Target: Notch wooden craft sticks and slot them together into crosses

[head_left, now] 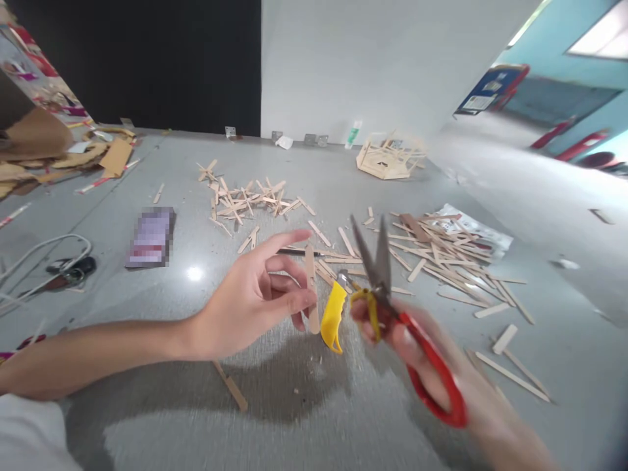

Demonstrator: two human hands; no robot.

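Observation:
My left hand (265,294) pinches a short wooden craft stick (311,288) upright between thumb and fingers. In my right hand (407,340), slightly blurred, is a pair of scissors (377,268) with a red handle loop and yellow on the other grip. Their blades point up and stand apart, with nothing between them. Between the hands lies a yellow-handled tool (334,314) with a metal end; its exact kind is unclear. Behind my left fingers, a dark pen-like rod (299,251) lies among loose sticks.
A heap of cut sticks (250,199) lies at the back, a pile of longer sticks (451,252) at right. Near the wall stands a stick-built frame (387,160). To the left are a blurred-out purple rectangular item (151,237), a white cable (73,242) and cardboard (116,157).

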